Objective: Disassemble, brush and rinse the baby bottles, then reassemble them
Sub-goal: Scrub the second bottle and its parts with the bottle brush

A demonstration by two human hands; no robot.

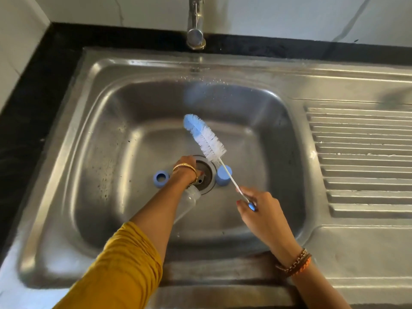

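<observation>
- Disassembly done: blue ring (161, 176) at 9 o'clock of drain (204, 173), blue cap (223, 175) at 3.
- Left hand (186, 169) over drain, fingers hidden; clear bottle (188, 202) under wrist, grasp unclear.
- Right hand (256, 206) pinches brush (204, 137) handle.
- Brushing, rinsing, reassembly probably left.

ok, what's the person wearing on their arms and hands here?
Left arm: mustard-yellow sleeve ending about the elbow, gold bangles at the wrist. Right arm: no sleeve in view, brown and orange braided bracelets at the wrist. Red nail polish shows on the right hand.
</observation>
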